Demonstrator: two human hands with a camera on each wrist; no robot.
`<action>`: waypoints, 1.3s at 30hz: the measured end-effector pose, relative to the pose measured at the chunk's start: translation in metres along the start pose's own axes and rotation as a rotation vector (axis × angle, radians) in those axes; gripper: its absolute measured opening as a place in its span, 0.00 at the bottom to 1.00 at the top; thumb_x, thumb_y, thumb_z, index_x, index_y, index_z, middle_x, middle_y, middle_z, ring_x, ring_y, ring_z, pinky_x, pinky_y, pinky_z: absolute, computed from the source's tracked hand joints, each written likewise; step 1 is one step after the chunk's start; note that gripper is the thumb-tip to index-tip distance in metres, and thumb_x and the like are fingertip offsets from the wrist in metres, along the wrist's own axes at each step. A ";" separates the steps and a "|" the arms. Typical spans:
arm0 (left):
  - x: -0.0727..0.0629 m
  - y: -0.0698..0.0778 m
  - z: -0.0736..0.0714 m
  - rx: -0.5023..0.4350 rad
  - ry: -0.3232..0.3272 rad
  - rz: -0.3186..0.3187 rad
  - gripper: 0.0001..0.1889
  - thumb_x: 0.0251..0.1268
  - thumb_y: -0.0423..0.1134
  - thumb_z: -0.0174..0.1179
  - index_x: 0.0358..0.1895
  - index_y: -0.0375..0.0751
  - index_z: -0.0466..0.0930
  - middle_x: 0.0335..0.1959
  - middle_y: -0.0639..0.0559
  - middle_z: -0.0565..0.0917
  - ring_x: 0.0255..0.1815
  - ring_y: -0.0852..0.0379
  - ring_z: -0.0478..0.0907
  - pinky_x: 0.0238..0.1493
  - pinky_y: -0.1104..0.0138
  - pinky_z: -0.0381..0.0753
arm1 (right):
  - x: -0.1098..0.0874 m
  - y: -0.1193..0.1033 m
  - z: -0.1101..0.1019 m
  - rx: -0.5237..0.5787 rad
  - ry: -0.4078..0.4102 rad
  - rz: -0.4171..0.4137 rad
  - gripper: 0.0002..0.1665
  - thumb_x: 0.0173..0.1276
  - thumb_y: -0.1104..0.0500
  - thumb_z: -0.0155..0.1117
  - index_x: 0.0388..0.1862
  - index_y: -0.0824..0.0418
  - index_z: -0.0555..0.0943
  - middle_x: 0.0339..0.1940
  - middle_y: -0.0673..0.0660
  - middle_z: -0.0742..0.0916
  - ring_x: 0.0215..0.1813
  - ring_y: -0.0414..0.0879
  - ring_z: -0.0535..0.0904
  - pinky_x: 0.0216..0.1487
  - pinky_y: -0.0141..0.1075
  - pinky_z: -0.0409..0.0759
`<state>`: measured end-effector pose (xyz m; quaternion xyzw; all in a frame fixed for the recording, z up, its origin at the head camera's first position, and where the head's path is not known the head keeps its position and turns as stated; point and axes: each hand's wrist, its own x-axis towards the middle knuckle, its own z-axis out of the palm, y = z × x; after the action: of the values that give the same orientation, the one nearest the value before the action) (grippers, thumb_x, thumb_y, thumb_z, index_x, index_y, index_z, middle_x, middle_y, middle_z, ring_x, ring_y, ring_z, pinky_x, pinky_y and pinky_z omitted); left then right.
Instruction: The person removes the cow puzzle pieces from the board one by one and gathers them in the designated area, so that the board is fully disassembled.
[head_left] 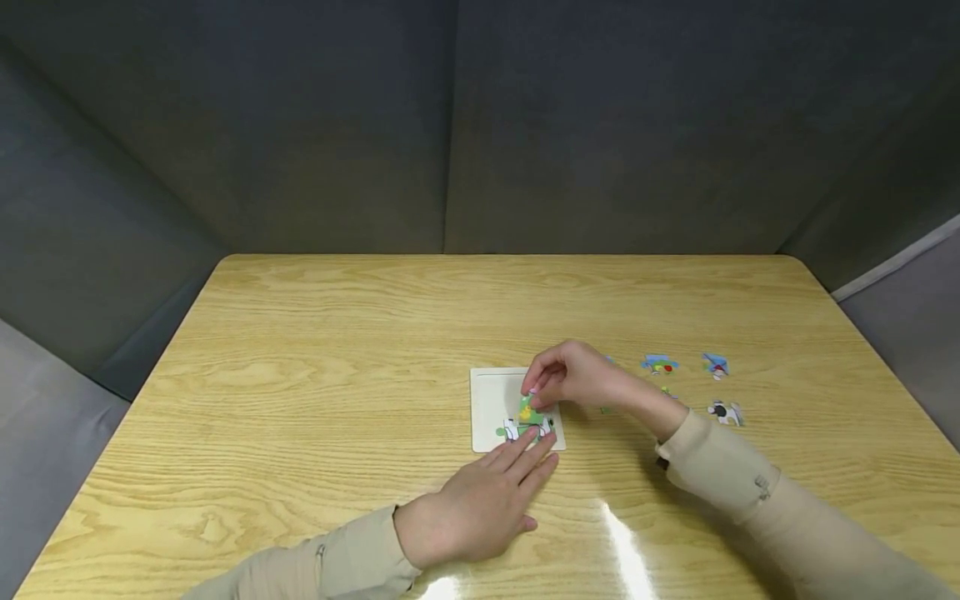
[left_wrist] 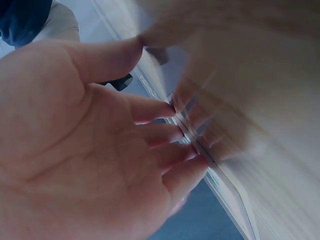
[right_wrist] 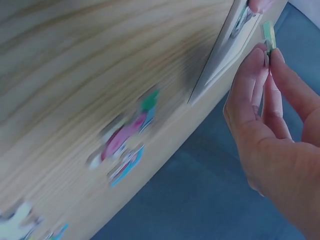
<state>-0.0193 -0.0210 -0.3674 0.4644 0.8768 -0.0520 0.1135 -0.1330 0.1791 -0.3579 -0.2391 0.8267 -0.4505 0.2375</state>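
My right hand (head_left: 577, 375) pinches a green jigsaw piece (head_left: 527, 412) with a yellow figure between thumb and fingertips, over the white puzzle tray (head_left: 486, 396). The right wrist view shows this piece edge-on above the tray. Along the tray's near edge lie joined white and green jigsaw pieces (head_left: 512, 430), partly covered by fingers. My left hand (head_left: 480, 507) lies palm down with its fingers stretched out, fingertips on those pieces at the near right of the tray. In the left wrist view its fingertips meet the tray's edge.
Several loose jigsaw pieces lie on the wooden table (head_left: 315, 375) to the right of the tray, among them a blue-and-red one (head_left: 660, 364), a blue one (head_left: 716, 365) and a black-and-white one (head_left: 725, 412). My right forearm passes close by them. Grey partitions (head_left: 315, 125) stand around the table.
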 end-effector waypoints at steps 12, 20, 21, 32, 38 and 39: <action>0.002 0.001 0.001 -0.006 -0.003 -0.004 0.37 0.75 0.57 0.46 0.79 0.42 0.49 0.80 0.46 0.42 0.79 0.49 0.38 0.74 0.62 0.53 | -0.037 0.011 -0.019 -0.012 0.036 0.063 0.05 0.61 0.68 0.71 0.36 0.67 0.85 0.30 0.56 0.87 0.33 0.48 0.84 0.37 0.40 0.85; 0.002 0.001 0.002 -0.005 -0.001 -0.004 0.37 0.75 0.57 0.45 0.79 0.42 0.49 0.80 0.45 0.42 0.79 0.49 0.38 0.74 0.62 0.52 | -0.067 0.024 -0.026 -0.045 0.035 0.071 0.04 0.62 0.68 0.70 0.36 0.67 0.85 0.30 0.56 0.87 0.33 0.47 0.84 0.36 0.36 0.84; 0.002 0.001 0.001 -0.004 -0.002 -0.003 0.37 0.75 0.57 0.45 0.79 0.42 0.49 0.80 0.45 0.42 0.79 0.49 0.38 0.74 0.62 0.52 | -0.070 0.025 -0.027 -0.052 0.036 0.070 0.04 0.62 0.68 0.70 0.36 0.67 0.85 0.30 0.55 0.87 0.33 0.47 0.84 0.35 0.36 0.84; 0.001 0.001 0.001 -0.013 -0.010 0.005 0.37 0.76 0.56 0.46 0.79 0.40 0.48 0.80 0.44 0.42 0.79 0.48 0.38 0.74 0.61 0.53 | -0.090 0.034 -0.024 -0.209 0.108 0.056 0.05 0.59 0.66 0.73 0.33 0.60 0.86 0.29 0.48 0.87 0.31 0.40 0.82 0.34 0.32 0.82; 0.000 0.000 0.000 -0.019 -0.009 0.006 0.36 0.76 0.54 0.46 0.78 0.39 0.48 0.80 0.43 0.42 0.79 0.48 0.38 0.74 0.61 0.53 | -0.093 0.035 -0.019 -0.292 0.146 0.052 0.07 0.57 0.67 0.74 0.32 0.57 0.86 0.28 0.46 0.85 0.30 0.38 0.80 0.32 0.31 0.81; 0.000 0.000 0.000 -0.020 -0.009 0.005 0.36 0.76 0.54 0.45 0.78 0.39 0.48 0.80 0.43 0.42 0.79 0.48 0.38 0.74 0.61 0.53 | -0.093 0.036 -0.019 -0.306 0.151 0.049 0.07 0.56 0.67 0.74 0.32 0.57 0.86 0.28 0.46 0.84 0.30 0.37 0.79 0.32 0.31 0.81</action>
<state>-0.0191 -0.0212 -0.3674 0.4652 0.8756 -0.0452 0.1223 -0.0789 0.2652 -0.3631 -0.2175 0.9068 -0.3302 0.1463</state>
